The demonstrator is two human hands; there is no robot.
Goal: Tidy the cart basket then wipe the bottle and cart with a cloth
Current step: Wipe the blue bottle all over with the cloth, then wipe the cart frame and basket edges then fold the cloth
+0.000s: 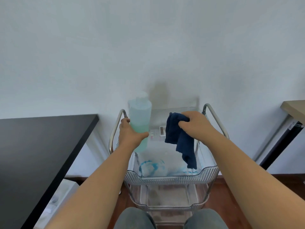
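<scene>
The left hand [130, 133] has its fingers wrapped round the lower half of a translucent bottle [140, 119] of pale green-blue liquid, thumb across the front, holding it upright above the left-centre of the frame, over the cart's top basket [171, 176]. The right hand [194, 123], right of centre, has its fingers bunched closed on the top of a dark blue cloth [179, 139], whose loose tail hangs down into the basket without clearly touching the floor of it.

Risks, as I judge them: the bottle is held low on its body with most of its height above the grip, so a sideways rub from the cloth could tip or twist it out of the fingers (a smooth plastic wall will not help). Whether its cap is tight cannot be told; if loose, liquid could slop into the basket. The dangling tail could drag across the blue-tinted items [151, 166] lying at the near end of the basket and shift them.

Count: one bottle, one cloth, two hands, one clear tiered cart with two metal handles [116, 128]. A black tabletop [41, 154] fills the lower left; a pale one [295, 107] shows at the right edge.
</scene>
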